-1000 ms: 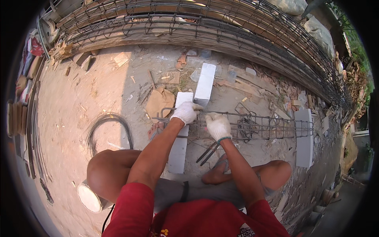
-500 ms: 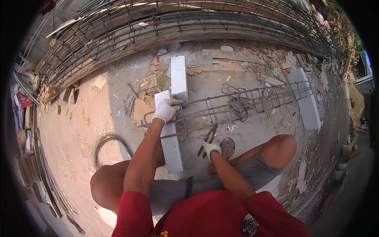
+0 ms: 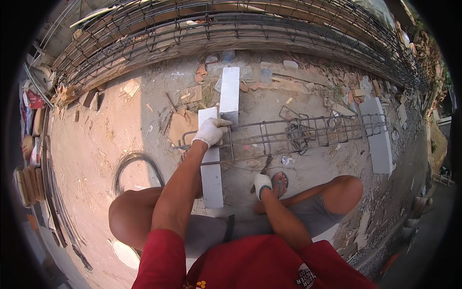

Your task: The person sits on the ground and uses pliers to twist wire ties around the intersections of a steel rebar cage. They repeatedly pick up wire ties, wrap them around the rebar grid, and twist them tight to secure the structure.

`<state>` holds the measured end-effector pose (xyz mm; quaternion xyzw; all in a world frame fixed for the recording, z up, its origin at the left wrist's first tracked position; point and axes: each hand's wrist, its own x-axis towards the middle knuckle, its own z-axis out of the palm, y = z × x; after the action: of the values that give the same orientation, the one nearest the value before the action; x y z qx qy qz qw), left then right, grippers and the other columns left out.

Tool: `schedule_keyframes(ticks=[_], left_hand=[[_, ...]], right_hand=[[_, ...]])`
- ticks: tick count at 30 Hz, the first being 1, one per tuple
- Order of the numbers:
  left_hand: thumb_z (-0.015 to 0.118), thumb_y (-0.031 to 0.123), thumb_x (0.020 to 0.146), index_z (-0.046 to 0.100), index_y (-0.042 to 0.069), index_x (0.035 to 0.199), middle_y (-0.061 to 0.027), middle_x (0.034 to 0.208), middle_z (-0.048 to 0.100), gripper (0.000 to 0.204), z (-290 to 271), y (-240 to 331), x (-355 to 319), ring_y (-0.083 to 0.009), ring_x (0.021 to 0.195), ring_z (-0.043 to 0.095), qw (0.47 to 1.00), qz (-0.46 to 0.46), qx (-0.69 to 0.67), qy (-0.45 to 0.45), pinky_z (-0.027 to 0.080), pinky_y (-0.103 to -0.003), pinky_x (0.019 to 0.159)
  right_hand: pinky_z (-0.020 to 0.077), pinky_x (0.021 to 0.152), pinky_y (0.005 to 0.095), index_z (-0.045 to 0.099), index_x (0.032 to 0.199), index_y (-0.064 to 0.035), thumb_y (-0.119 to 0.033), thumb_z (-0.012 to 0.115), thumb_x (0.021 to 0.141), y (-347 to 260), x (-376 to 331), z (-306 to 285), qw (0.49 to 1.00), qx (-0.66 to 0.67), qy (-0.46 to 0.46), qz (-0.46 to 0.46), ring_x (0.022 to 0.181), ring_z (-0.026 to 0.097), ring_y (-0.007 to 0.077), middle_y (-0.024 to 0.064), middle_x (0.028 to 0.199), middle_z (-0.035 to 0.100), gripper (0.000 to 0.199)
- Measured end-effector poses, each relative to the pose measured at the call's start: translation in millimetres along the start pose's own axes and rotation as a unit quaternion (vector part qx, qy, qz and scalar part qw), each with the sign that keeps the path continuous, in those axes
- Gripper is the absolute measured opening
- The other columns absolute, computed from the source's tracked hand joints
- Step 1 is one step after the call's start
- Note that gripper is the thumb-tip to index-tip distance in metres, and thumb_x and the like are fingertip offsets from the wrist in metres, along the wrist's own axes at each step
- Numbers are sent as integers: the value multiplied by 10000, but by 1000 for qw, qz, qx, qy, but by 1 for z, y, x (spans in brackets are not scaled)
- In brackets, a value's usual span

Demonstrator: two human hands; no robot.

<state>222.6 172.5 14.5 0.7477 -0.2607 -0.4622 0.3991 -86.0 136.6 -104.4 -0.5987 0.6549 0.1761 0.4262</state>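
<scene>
My left hand (image 3: 210, 132), in a white knit glove, is closed on the near end of a narrow rebar cage (image 3: 308, 120), at a square stirrup (image 3: 231, 147). That end of the cage rests over a pale block (image 3: 211, 185); the far end lies on a grey block (image 3: 378, 149) at the right. Gloved too, my right hand (image 3: 262, 184) is wrapped around dark pincers (image 3: 266, 164). Their head points up at the cage's lower bar, close to a stirrup; whether it touches is too small to tell. The glove mostly hides the handles.
Another white block (image 3: 230, 91) lies beyond the cage. Bent rods (image 3: 296, 135) lie on the ground beneath it. A wire coil (image 3: 137, 166) is near my left knee. Long rebar cages (image 3: 207, 29) are stacked across the back. My sandalled foot (image 3: 279, 184) is beside my right hand.
The pincers' handles, spread apart earlier, are now drawn together in my right hand, and the tool has turned. My left hand keeps its hold on the cage. The view has shifted slightly.
</scene>
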Motion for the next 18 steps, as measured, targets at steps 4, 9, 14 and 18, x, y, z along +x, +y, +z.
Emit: schedule_keyframes(ticks=[4,9,14,18], left_hand=[[650,58,974,772,70,1273,-53,792,714,323,0,-1,-5,-143,547,632,1000,10,10,11,530,-327,532],[658,87,929,774,84,1272,-117,799,737,362,3,-12,1,-187,583,685,996,55,55,33,574,-359,603],[608,76,876,779,114,1267,-194,951,784,429,0,-7,-7,-287,770,767,986,86,138,45,613,-406,774],[613,104,856,793,169,1249,-198,1079,782,437,3,-20,6,-350,983,758,974,114,182,66,592,-435,924]], right_hand=[[522,603,372,653,1204,-71,-211,570,1031,6,-58,-45,871,396,-266,116,813,699,236,95,985,756,238],[546,667,337,646,1255,-75,-257,551,1058,-5,-189,-125,905,299,-290,90,883,717,213,81,1023,765,284],[560,690,341,557,1453,-6,-228,544,1054,-75,-212,-196,961,-100,-236,-102,887,743,246,126,1041,779,457],[568,826,480,610,1409,-163,-235,577,1012,-175,-197,-211,835,-448,2,-320,1003,753,345,175,1047,774,405]])
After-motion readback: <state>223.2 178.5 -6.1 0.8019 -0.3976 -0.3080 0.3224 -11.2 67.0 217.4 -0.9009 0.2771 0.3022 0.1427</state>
